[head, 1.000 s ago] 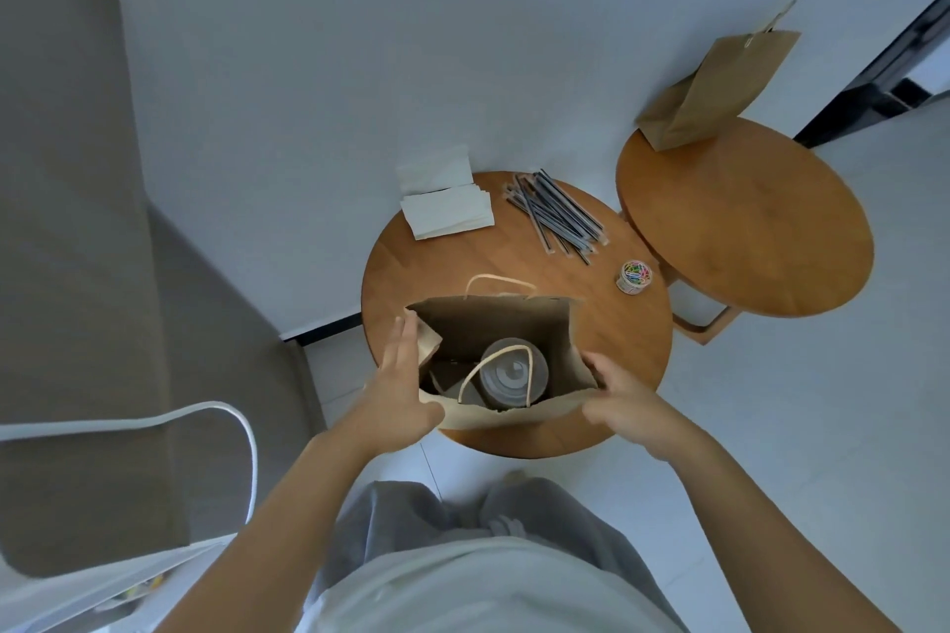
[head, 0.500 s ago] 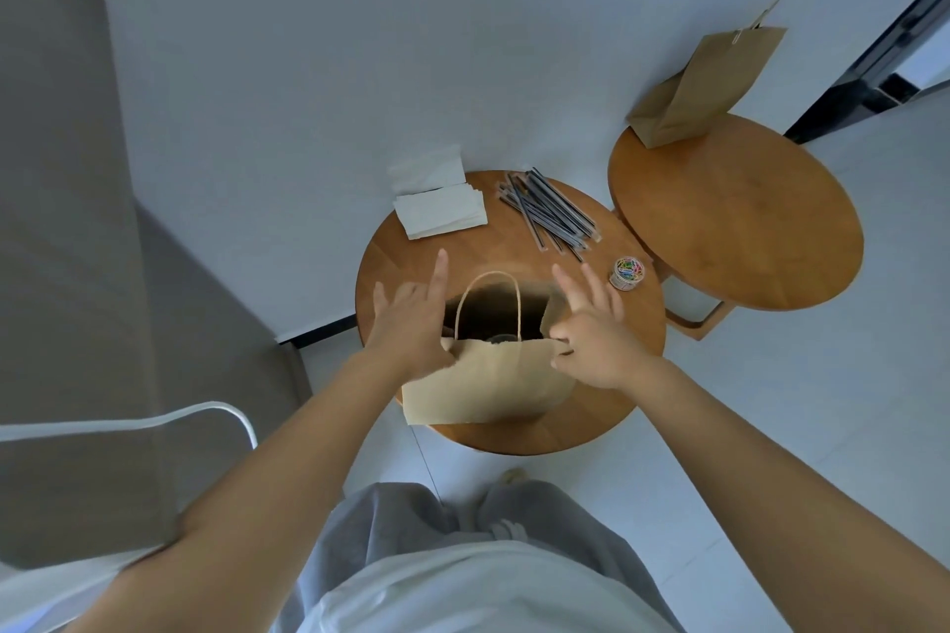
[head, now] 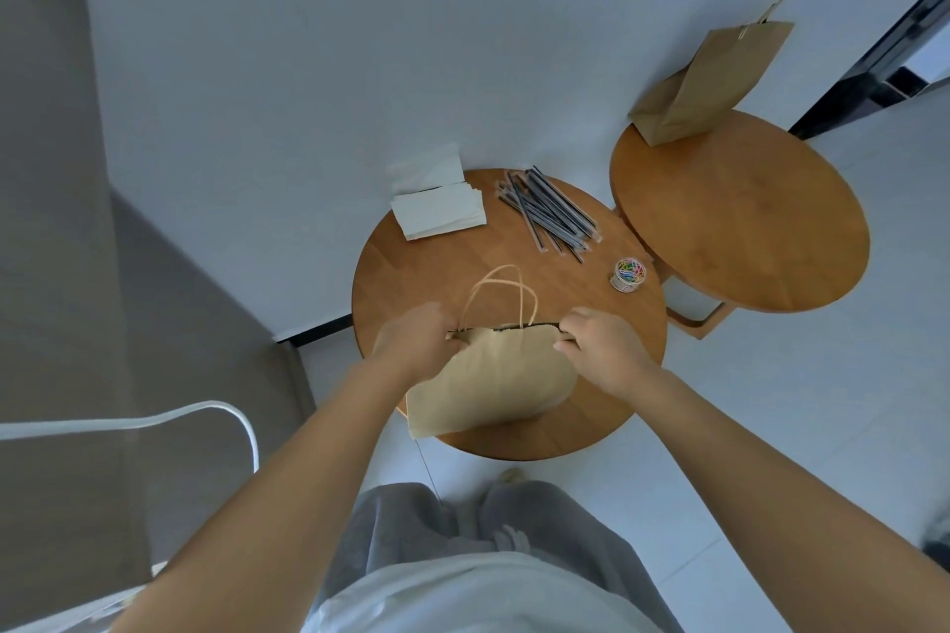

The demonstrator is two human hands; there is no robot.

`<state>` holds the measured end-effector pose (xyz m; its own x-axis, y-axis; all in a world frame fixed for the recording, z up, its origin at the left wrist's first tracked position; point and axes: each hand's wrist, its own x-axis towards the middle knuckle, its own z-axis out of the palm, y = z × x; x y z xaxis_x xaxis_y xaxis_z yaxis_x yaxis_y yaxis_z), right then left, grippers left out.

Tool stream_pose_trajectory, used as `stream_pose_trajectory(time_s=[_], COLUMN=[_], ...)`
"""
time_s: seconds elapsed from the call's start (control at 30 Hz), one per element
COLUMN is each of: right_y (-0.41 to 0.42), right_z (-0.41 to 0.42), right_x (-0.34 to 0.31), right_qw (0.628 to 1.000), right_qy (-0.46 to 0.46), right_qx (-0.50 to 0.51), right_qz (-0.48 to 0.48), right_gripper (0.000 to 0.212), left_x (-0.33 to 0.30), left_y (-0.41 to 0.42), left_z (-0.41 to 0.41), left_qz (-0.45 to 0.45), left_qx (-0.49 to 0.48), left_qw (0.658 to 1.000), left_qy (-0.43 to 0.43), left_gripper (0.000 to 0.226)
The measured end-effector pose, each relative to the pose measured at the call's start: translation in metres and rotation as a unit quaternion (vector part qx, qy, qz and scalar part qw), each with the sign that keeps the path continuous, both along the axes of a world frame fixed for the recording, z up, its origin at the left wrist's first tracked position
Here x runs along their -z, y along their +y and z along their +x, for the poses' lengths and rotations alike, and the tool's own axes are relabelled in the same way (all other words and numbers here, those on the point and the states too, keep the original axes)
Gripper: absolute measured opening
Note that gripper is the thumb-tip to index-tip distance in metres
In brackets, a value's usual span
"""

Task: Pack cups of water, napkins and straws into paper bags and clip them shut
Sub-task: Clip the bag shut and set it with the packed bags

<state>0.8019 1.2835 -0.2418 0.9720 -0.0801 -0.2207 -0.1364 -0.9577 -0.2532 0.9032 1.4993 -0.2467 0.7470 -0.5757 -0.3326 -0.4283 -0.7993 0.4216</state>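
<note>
Hands, left and right, pinch the bag mouth flat; keep edges aligned while fetching a clip from the jar.

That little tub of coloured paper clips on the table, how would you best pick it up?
Probably by its round side wall, coming down from above with thumb and fingers on opposite sides. The tub of paper clips stands upright on the round table, apart from the straws, so its sides are free. The right hand is nearer, but now pinches the paper bag.
</note>
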Motion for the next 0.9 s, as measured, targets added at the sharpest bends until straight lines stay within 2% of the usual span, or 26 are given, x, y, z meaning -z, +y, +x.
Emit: stream_pose_trajectory(time_s=[0.1, 0.2, 0.37, 0.43, 0.53, 0.6, 0.67, 0.73, 0.8, 0.83, 0.9], right_y=[-0.007, -0.018, -0.05, -0.061, -0.076, -0.089, -0.107, -0.127, -0.152, -0.165, -0.191], right_z=[0.001, 0.008, 0.02, 0.024, 0.027, 0.031, 0.037, 0.042, 0.044, 0.045, 0.047], right_x=[0.003, 0.002, 0.006, 0.009, 0.009, 0.007, 0.005, 0.008, 0.019, 0.026, 0.044], right_qw=[0.998, 0.992, 0.991, 0.987, 0.973, 0.955, 0.938, 0.921, 0.901, 0.897, 0.893], right_qy=[-0.031, -0.054, -0.047, -0.049, -0.04, -0.028, -0.029, -0.046, -0.055, -0.048, -0.026], right_qx=[0.055, 0.094, 0.065, 0.053, 0.036, 0.022, 0.031, 0.082, 0.157, 0.185, 0.23], right_qz=[0.026, 0.065, 0.104, 0.142, 0.226, 0.296, 0.343, 0.378, 0.4, 0.398, 0.386], right_gripper=[0.018, 0.031, 0.005, 0.006, 0.011, 0.007, 0.008, 0.021, 0.033, 0.031, 0.016], left_x=[-0.001, -0.003, -0.017, -0.029, -0.054, -0.068, -0.074, -0.072, -0.06, -0.051, -0.029], left_y=[-0.013, -0.026, -0.057, -0.075, -0.118, -0.153, -0.191, -0.23, -0.267, -0.284, -0.31], left_z=[0.005, 0.009, 0.009, 0.007, 0.0, 0.0, 0.005, 0.012, 0.019, 0.022, 0.027], left_qz=[0.007, 0.008, 0.074, 0.002, -0.141, -0.155, -0.137, -0.106, -0.032, 0.015, 0.087], left_qx=[0.013, -0.004, 0.006, -0.02, -0.019, 0.033, 0.074, 0.079, 0.075, 0.079, 0.083], left_qw=[1.0, 1.0, 0.996, 0.997, 0.984, 0.976, 0.975, 0.984, 0.995, 0.996, 0.993], left_qy=[-0.016, -0.023, -0.056, -0.077, -0.106, -0.151, -0.161, -0.121, -0.066, -0.044, -0.012], left_gripper=[0.026, 0.027, 0.032, 0.035, 0.067, 0.061, 0.044, 0.029, 0.022, 0.021, 0.021])
